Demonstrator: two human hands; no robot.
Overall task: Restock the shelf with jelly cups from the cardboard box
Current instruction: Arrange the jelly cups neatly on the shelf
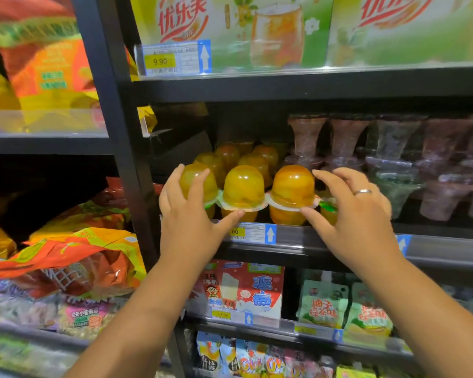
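Orange domed jelly cups stand stacked upside-down on others at the front of the middle shelf (306, 237), with more behind. My left hand (187, 214) wraps the leftmost top jelly cup (193, 177), fingers over its dome and thumb stretched under the rim of the middle jelly cup (243, 186). My right hand (350, 208), with a ring on it, holds the right jelly cup (292, 184): its thumb touches the white rim and its fingertips reach the dome's right side. The cardboard box is not in view.
Dark clear cups (393, 159) fill the shelf right of the jelly cups. Green drink boxes (257, 31) stand on the shelf above, red snack boxes (246, 290) and green pouches (322, 304) below. Orange snack bags (74, 257) crowd the left bay beyond the black upright (120, 132).
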